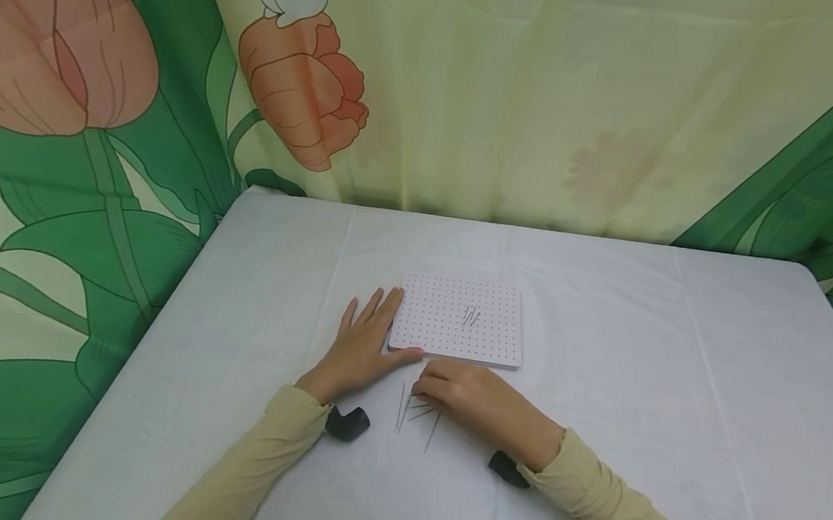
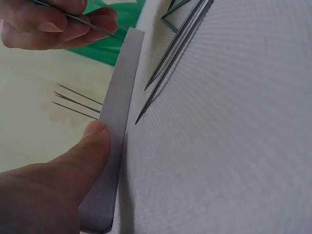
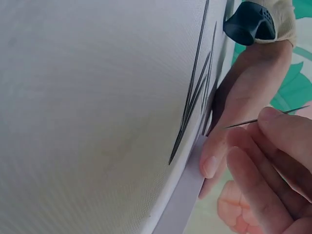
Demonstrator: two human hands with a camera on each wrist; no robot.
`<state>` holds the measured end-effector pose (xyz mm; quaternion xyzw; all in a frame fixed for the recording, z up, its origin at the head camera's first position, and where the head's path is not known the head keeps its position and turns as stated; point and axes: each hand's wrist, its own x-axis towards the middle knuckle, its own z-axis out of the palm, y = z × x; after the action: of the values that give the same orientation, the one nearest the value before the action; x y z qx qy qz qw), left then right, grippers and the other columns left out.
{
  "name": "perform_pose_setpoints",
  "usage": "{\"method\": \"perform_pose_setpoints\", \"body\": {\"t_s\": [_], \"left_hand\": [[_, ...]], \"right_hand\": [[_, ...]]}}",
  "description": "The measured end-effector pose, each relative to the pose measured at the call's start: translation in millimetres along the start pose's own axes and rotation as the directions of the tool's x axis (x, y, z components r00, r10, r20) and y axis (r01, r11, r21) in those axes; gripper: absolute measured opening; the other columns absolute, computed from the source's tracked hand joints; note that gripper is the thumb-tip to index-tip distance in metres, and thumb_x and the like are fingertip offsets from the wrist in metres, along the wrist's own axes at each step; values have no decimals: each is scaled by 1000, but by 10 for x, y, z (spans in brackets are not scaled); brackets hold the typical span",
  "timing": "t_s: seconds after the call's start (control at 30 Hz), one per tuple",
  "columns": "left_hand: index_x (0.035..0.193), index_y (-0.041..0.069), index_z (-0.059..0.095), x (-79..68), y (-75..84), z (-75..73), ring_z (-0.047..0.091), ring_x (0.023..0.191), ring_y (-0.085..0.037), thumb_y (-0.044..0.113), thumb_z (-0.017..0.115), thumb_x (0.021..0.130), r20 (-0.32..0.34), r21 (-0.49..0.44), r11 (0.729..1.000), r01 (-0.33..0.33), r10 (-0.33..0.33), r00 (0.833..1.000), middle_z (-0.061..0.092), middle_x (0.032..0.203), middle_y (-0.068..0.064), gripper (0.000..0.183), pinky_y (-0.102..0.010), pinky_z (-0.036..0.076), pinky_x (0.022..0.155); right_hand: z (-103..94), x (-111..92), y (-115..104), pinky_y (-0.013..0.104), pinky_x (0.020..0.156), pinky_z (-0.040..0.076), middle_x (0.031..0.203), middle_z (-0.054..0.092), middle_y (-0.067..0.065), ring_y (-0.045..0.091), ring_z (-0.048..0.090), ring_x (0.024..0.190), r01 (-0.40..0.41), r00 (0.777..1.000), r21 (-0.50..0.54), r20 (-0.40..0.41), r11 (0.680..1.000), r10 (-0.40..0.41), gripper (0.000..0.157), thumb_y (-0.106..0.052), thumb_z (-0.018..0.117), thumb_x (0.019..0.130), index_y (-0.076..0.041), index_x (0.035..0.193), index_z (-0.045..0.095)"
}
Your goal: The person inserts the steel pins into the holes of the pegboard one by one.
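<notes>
A white board [image 1: 433, 324] with a grid of small holes lies flat on the table. Several thin dark needles [image 1: 471, 315] stand in its holes, right of the middle. My left hand [image 1: 360, 357] rests along the board's left side, fingers straight, its thumb [image 2: 92, 146] against the near edge. Just in front of that edge, my right hand [image 1: 478, 402] pinches one needle [image 3: 242, 123] between thumb and fingertips. In the left wrist view this needle's point overlaps the board's corner. More loose needles [image 1: 433, 433] lie on the cloth below the right hand, some of them crossing.
A white cloth covers the table [image 1: 626, 355]. Black wrist devices sit at the left cuff [image 1: 348, 424] and the right cuff [image 1: 507, 470]. Behind the table's far edge hangs a printed curtain [image 1: 478, 90] with flowers and leaves.
</notes>
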<state>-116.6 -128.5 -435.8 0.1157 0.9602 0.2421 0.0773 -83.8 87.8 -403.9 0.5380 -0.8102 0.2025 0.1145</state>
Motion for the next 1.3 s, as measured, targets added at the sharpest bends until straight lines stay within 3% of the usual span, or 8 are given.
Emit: {"method": "perform_pose_setpoints", "body": {"t_s": [0.37, 0.6, 1.07, 1.3], "left_hand": [[161, 13, 9, 9, -7, 12, 2, 155, -24, 65, 61, 87, -2, -9, 1000, 6, -6, 1000, 14, 167, -5, 104, -50, -8, 123], [161, 12, 9, 6, -7, 9, 2, 155, -24, 65, 61, 88, -1, -8, 1000, 2, -2, 1000, 14, 167, -5, 104, -50, -8, 123], [161, 13, 10, 17, -27, 32, 2, 155, -24, 66, 60, 88, -16, 10, 1000, -3, 3, 1000, 15, 167, -4, 103, -51, -8, 123], [161, 12, 11, 17, -20, 32, 2, 155, -25, 64, 62, 88, -20, 10, 1000, -6, 6, 1000, 14, 167, -4, 103, -52, -8, 122]], "right_hand": [[32, -21, 57, 16, 73, 55, 87, 70, -8, 0, 67, 81, 7, 990, 83, -144, 997, 5, 10, -8, 78, 84, -12, 92, 76], [-2, -62, 107, 20, 80, 56, 90, 74, -7, 4, 70, 87, -26, 984, 123, -171, 992, 46, 13, -4, 78, 82, -10, 93, 78], [-62, -92, 207, 21, 75, 56, 90, 73, -6, 6, 68, 83, -48, 967, 157, -239, 986, 85, 17, 1, 76, 80, -9, 94, 77], [-93, -141, 271, 24, 75, 57, 92, 74, -5, 9, 69, 85, -98, 953, 139, -274, 985, 133, 19, 2, 77, 79, -8, 95, 78]]}}
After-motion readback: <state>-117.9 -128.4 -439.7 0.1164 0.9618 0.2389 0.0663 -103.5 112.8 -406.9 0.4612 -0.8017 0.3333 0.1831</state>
